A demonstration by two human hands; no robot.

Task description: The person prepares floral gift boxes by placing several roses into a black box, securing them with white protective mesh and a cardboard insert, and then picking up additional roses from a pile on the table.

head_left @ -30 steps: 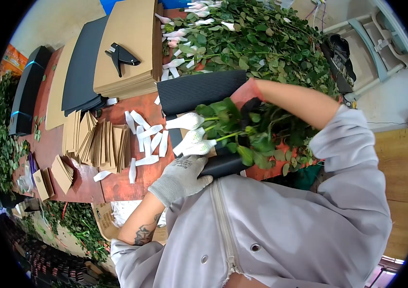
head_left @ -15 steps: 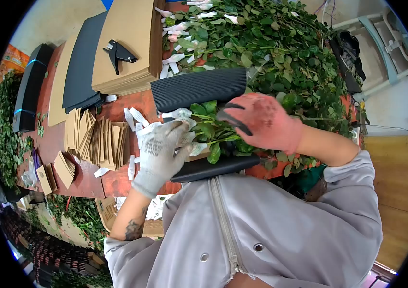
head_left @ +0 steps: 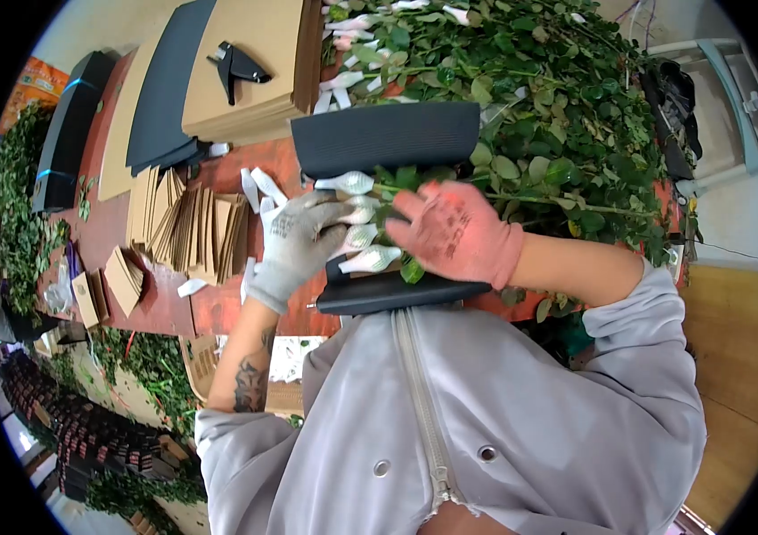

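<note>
Several flower buds in white net sleeves [head_left: 371, 259] lie in a row, their leafy stems pointing right. They rest between the raised flap of a dark corrugated sheet [head_left: 385, 138] and its near flap [head_left: 397, 292]. My left hand [head_left: 294, 242], in a whitish glove, has its thumb and fingers closed around the tip of a netted flower bud [head_left: 361, 212] in the middle of the row. My right hand [head_left: 452, 230], in a pink glove, lies over the stems just right of the buds. Its fingers are apart, partly covering the leaves beneath.
Leafy cut stems [head_left: 548, 107] heap up at the back right. Behind the left hand stand a cardboard stack [head_left: 249, 98] with a black hand tool [head_left: 238, 69] on top, dark sheets [head_left: 165, 89] and folded card pieces [head_left: 192, 232]. Loose white net sleeves [head_left: 265, 185] lie nearby.
My right hand has come left and nearer to my body, over the stems beside the buds. My left hand has drawn back slightly, uncovering more of the row. The view has shifted a little.
</note>
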